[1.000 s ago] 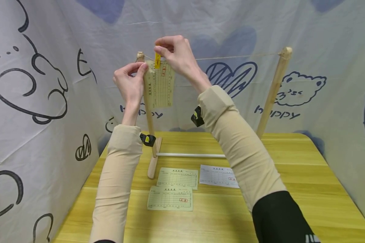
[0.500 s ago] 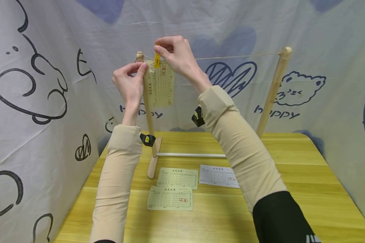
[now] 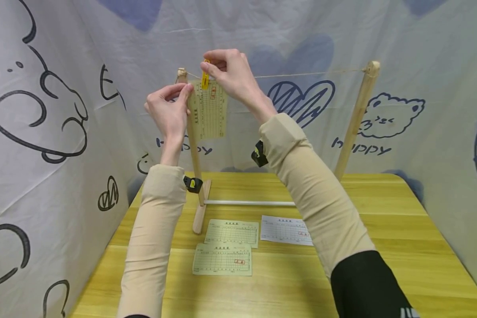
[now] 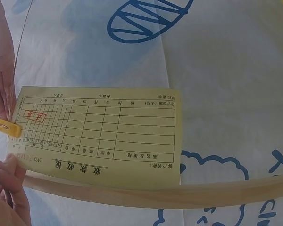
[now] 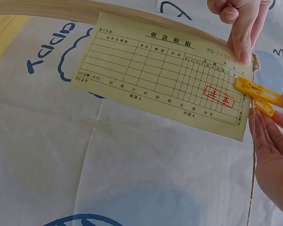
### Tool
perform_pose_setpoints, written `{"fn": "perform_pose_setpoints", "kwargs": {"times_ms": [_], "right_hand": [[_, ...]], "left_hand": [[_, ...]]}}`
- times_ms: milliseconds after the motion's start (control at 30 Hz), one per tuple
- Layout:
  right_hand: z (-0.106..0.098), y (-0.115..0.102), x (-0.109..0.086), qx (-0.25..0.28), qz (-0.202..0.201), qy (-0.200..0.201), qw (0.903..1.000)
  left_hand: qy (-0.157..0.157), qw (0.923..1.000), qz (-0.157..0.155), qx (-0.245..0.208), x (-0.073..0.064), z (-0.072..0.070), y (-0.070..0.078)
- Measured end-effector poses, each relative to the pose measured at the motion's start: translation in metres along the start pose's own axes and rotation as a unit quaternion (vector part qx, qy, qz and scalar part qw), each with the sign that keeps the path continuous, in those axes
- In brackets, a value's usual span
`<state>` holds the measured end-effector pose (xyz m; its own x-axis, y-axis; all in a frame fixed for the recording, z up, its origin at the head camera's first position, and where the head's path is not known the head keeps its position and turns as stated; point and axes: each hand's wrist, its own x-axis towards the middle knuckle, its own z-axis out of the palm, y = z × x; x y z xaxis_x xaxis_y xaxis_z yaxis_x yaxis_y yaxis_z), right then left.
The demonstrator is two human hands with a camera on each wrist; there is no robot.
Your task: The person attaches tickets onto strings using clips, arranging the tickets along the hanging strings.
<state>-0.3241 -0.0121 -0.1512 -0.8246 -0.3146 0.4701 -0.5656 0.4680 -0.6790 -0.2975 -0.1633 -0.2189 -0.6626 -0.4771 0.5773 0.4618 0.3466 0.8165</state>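
A pale yellow receipt with a red stamp hangs lengthwise from the string, near the left post. My left hand pinches its upper left corner between thumb and finger. With thumb and fingers, my right hand holds a yellow clothespin by its upper end. In the right wrist view, the tip of the clothespin overlaps the receipt's short edge, right beside the string. My left fingers are close by on the same edge.
Two yellowish receipts and a white one lie on the wooden table. Wooden posts hold the string's ends, and a white rod runs low between them. Patterned cloth hangs around the table.
My left hand has shifted very slightly left, and the lower end of the hanging receipt sits a touch higher. The clothespin stays at the receipt's top edge in my right hand.
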Motion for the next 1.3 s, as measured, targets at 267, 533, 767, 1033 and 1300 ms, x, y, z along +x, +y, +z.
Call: {"fn": "perform_pose_setpoints", "kwargs": {"times_ms": [267,533,767,1033,1300], "right_hand": [[-0.002,0.002,-0.001,-0.006,-0.003,0.002,1.0],[-0.003,0.004,-0.003,-0.001,-0.008,0.011,0.9999],[-0.005,0.005,-0.006,0.002,-0.019,0.017,0.9997],[-0.006,0.006,-0.007,0.018,-0.033,0.025,0.999],[-0.008,0.018,-0.015,0.045,-0.047,0.075,0.9951]], "left_hand": [[0.021,0.9994,0.024,-0.01,-0.002,0.0,-0.003],[0.029,0.9993,0.023,-0.007,-0.003,0.001,-0.004],[0.026,0.9991,0.031,-0.008,-0.004,0.001,-0.005],[0.023,0.9995,0.011,-0.021,-0.005,-0.003,-0.007],[0.017,0.9991,0.031,-0.022,-0.015,-0.005,-0.014]]}}
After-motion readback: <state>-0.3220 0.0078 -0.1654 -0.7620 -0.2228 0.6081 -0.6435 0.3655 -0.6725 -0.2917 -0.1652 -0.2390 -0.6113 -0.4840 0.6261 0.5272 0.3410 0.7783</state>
